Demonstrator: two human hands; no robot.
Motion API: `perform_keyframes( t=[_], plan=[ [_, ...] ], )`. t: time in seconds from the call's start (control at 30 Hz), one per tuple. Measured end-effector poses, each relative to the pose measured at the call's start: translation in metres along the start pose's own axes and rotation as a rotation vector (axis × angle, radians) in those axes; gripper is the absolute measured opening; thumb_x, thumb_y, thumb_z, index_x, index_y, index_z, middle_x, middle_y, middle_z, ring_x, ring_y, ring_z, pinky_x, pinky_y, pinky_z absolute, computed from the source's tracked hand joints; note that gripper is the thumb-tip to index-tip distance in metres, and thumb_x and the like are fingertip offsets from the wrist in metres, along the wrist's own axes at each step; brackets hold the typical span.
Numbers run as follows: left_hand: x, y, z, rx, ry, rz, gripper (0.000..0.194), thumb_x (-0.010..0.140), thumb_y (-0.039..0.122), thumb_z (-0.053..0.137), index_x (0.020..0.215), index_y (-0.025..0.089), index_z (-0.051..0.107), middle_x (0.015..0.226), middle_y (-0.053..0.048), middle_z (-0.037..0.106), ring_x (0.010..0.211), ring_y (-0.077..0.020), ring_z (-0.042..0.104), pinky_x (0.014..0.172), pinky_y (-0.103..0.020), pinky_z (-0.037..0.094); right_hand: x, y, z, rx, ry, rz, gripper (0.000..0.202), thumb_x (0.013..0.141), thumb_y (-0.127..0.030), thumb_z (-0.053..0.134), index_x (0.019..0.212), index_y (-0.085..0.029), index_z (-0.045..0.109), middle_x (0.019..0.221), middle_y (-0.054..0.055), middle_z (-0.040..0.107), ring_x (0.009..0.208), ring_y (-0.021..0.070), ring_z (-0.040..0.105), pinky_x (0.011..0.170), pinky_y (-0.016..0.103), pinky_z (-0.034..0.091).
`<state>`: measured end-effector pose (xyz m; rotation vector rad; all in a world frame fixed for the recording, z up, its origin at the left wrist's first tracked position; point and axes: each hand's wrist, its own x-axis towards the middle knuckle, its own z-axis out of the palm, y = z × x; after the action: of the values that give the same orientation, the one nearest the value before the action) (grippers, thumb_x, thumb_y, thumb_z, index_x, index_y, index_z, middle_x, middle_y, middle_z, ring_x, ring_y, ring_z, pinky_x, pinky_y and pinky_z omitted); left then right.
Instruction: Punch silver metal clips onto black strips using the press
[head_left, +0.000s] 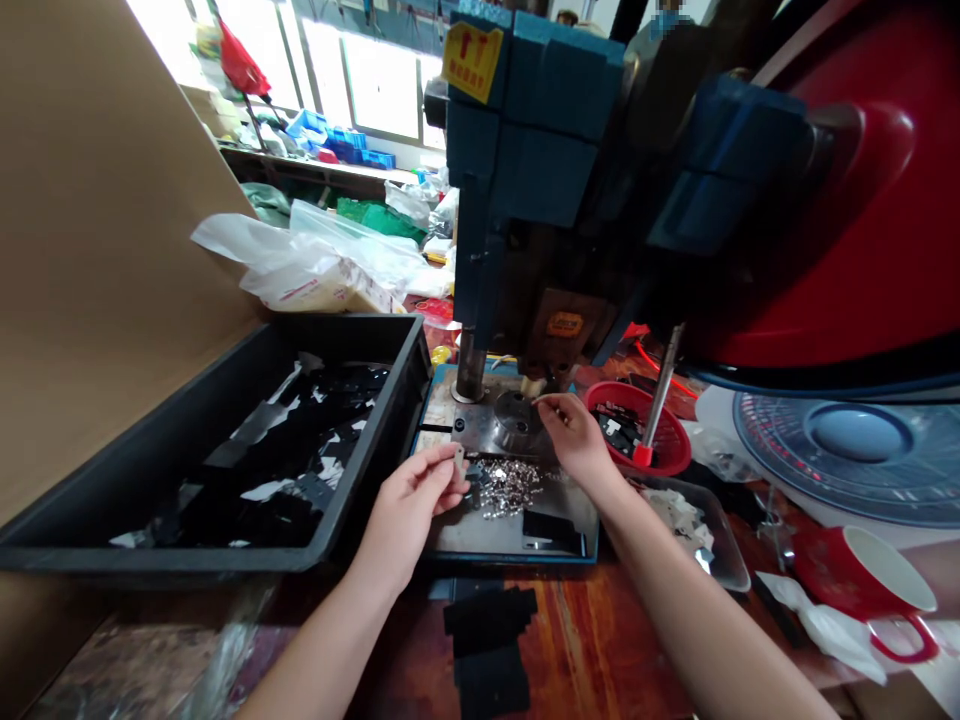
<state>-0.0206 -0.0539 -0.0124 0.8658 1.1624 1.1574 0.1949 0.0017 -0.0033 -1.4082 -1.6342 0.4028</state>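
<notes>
My left hand (412, 500) pinches a small flat grey piece (459, 459) between thumb and fingers, just left of a heap of shiny metal bits (510, 487). My right hand (574, 430) is closed at the fingertips beside the round steel die (517, 415) of a blue press (525, 130). Whatever those fingertips grip is too small to make out. The heap lies on the metal plate in front of the die. Dark flat pieces (553, 530) rest near the plate's front edge.
A large black bin (367, 545) with dark and pale sheets stands at left. On the right are a red basket (679, 445), a clear tray (739, 565), a red mug (847, 570) and a fan (795, 450). Black pieces (491, 650) lie on the table in front.
</notes>
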Motion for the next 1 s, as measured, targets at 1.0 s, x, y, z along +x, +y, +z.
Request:
perform_keyframes(
  t=[1.0],
  plan=[
    [-0.028,-0.025,0.017,0.958,-0.205,0.806,0.022,0.085,0.022,0.052,0.102,0.023,0.067,0.105,-0.007,0.064,0.101,-0.022,0.057,0.092,-0.04,0.044,-0.106,-0.006,-0.044,-0.24,-0.35,-0.167,0.02,0.082,-0.024,0.062,0.102,-0.02,0.061,0.103,0.007,0.064,0.098,0.0216,0.056,0.088,0.04,0.047]
  ],
)
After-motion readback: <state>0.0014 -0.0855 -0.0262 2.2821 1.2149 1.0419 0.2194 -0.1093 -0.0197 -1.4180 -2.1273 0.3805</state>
